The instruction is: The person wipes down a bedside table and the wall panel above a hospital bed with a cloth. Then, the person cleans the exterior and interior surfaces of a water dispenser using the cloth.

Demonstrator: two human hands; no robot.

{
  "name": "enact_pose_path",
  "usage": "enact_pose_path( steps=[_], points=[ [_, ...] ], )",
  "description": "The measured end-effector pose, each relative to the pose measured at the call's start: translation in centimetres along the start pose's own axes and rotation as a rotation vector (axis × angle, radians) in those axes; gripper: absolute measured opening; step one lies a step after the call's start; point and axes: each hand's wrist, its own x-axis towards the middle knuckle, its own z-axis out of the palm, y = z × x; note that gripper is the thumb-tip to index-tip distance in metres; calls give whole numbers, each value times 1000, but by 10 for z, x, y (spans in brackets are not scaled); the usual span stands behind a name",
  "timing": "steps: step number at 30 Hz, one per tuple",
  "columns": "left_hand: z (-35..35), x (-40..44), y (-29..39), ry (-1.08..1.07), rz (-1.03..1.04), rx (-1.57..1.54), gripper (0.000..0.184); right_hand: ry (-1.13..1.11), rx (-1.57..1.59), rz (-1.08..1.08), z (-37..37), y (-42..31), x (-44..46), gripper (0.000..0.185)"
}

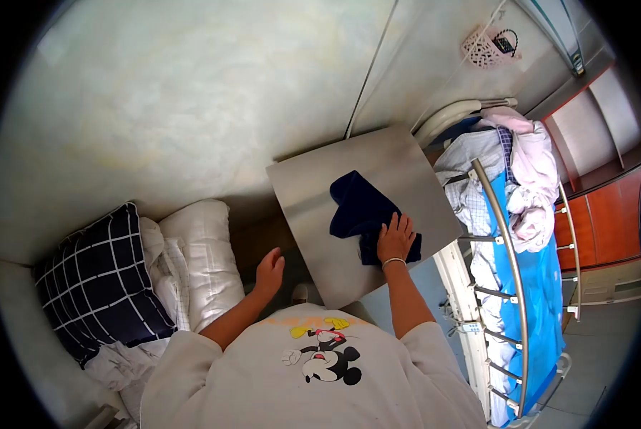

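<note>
From here, the dark blue cloth lies across the table, whose flat top supports it. The right hand, fingers slightly spread, rests on it, apparently steadying it. Left of the table, the left hand is half-curled; contents, I cannot tell.

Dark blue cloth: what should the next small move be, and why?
Perhaps gather the dark blue cloth under the right hand: that hand covers only its near end, the rest lies loosely on the table, and the left hand, off to the table's left, shows nothing held.
</note>
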Motion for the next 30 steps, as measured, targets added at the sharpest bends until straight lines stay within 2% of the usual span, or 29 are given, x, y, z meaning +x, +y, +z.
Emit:
enact_pose_path(
  steps=[1,3,6,12,16,18,21,26,30],
  points=[
    [6,11,-3,0,-1,-19,36,-6,-12,35,2,0,5,46],
    [18,42,6,25,-246,-198,44,-8,-42,61,3,0,15,46],
    [24,78,47,98,-228,-124,52,-11,-54,117,2,-1,35,47],
    [39,141,58,294,-260,33,54,15,-47,97,13,10,90,46],
    [55,147,74,284,-307,70,50,19,-67,33,17,19,135,46],
    [66,145,94,464,-426,277,48,40,-90,-25,21,22,163,45],
    [67,147,98,466,-487,364,51,74,-80,-67,29,23,200,44],
    [69,149,100,488,-496,443,53,139,-91,-77,37,12,250,42],
    [70,148,99,494,-482,469,56,172,-109,-48,43,-7,249,43]
  ],
)
